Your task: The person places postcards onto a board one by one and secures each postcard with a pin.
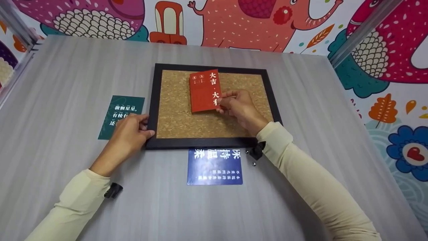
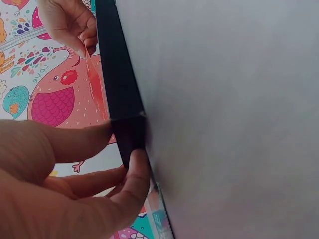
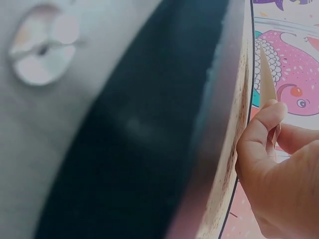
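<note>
A cork board [image 1: 180,110] in a black frame [image 1: 200,143] lies on the table. Over the cork, my right hand [image 1: 242,108] pinches the lower right edge of a red card [image 1: 204,92] with white characters. Seen from the right wrist, that card [image 3: 267,82] is nearly edge-on between thumb and fingers. My left hand [image 1: 128,134] grips the frame's lower left corner; in the left wrist view its thumb and fingers [image 2: 137,184] bear on the black edge. Partly beneath that hand is a green card [image 1: 125,100] with white text.
A blue card [image 1: 214,170] with upside-down text lies against the frame's near edge. Close to my right wrist are small silver balls [image 1: 254,164] on the grey table [image 1: 150,201]. A wall with cartoon animals [image 1: 247,26] stands behind the table.
</note>
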`<state>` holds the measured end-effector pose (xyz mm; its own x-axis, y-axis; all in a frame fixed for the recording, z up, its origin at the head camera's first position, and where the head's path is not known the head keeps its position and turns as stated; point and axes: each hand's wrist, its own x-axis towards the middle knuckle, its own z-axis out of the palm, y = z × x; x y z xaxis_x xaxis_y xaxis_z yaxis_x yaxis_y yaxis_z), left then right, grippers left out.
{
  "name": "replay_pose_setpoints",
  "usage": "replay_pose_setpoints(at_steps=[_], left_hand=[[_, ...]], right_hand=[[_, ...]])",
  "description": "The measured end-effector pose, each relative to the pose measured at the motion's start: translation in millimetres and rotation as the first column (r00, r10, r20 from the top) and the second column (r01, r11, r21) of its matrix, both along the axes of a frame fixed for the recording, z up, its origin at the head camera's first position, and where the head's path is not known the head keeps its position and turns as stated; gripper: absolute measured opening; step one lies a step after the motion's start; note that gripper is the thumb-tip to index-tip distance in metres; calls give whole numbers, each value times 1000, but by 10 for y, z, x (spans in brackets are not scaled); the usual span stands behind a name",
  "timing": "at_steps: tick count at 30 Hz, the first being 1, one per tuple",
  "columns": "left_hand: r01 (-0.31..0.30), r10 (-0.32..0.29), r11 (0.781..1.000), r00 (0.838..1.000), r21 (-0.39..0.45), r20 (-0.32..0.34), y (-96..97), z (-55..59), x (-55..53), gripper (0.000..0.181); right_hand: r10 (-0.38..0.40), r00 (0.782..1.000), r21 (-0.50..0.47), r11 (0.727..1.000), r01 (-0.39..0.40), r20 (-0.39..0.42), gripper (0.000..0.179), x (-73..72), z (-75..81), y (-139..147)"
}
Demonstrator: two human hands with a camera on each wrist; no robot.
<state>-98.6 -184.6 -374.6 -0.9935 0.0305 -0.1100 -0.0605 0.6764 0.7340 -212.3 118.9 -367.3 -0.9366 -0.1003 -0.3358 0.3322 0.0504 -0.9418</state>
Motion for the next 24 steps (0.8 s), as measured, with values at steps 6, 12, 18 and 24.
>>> replay_pose_setpoints(at_steps=[6,12,18,24], left_hand=[[2,-2,1000,1000,-10,3,8,-8,3,54],[2,-2,1000,1000,-5,3,14,-15,2,53],[4,-4,1000,1000,-4,7,14,-9,0,53],[-4,4,1000,1000,0,17,-8,-17,2,55]], right_hand=[[8,1000,-4,1000,-8,-20,14,-23,-8,-59],[12,1000,-16,1000,-12,-13,15,-37,-1,-125],[16,1000,9,1000,-16,-1,15,-50,5,-211],[29,1000,11,1000,-29,-1,13,-78,18,-329]])
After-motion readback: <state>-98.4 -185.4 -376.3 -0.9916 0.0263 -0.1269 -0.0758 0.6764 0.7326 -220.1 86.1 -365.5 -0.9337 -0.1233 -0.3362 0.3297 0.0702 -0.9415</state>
